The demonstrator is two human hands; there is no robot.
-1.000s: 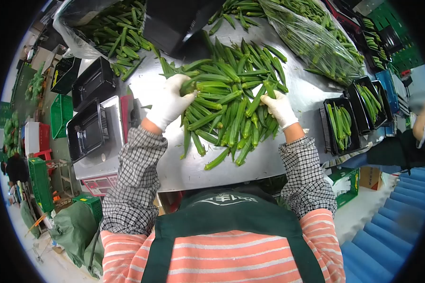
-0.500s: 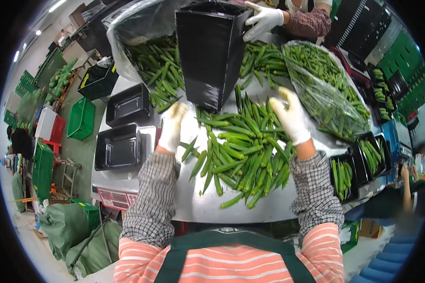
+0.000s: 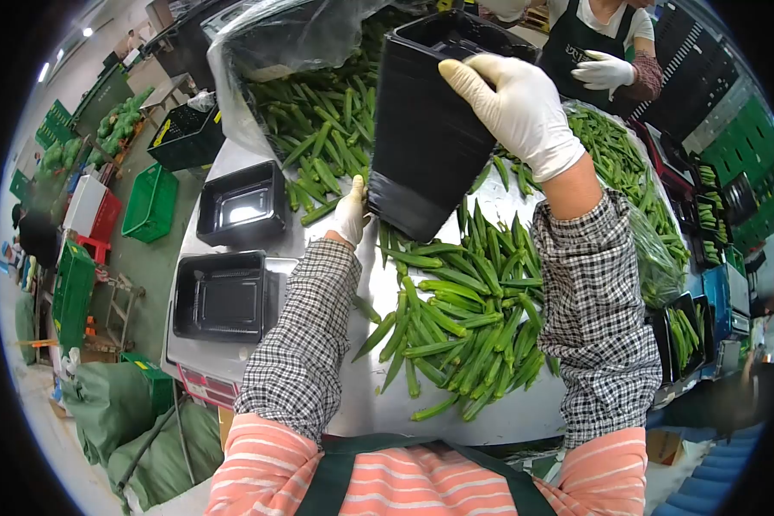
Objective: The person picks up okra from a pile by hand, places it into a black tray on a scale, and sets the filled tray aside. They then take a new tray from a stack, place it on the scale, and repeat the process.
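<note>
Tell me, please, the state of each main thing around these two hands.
Tall black container: held, appears tilted.
Right hand: closed on the container's upper end.
Left hand: at its lower end, grip unclear.
Okra pile: loose, spread out.
Clear plastic bag: open, okra at its mouth.
Farther left tray: uncovered.
Nearer left tray: uncovered.

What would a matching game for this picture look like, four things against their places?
Things
1. wearer's right hand
2. wearer's left hand
3. loose okra pile
4. bright green crate

Places
A. on the metal table, between checked sleeves
B. on the floor
C. at the tall black stack's upper end
D. by that stack's lower end

Pairs: 1-C; 2-D; 3-A; 4-B
</note>
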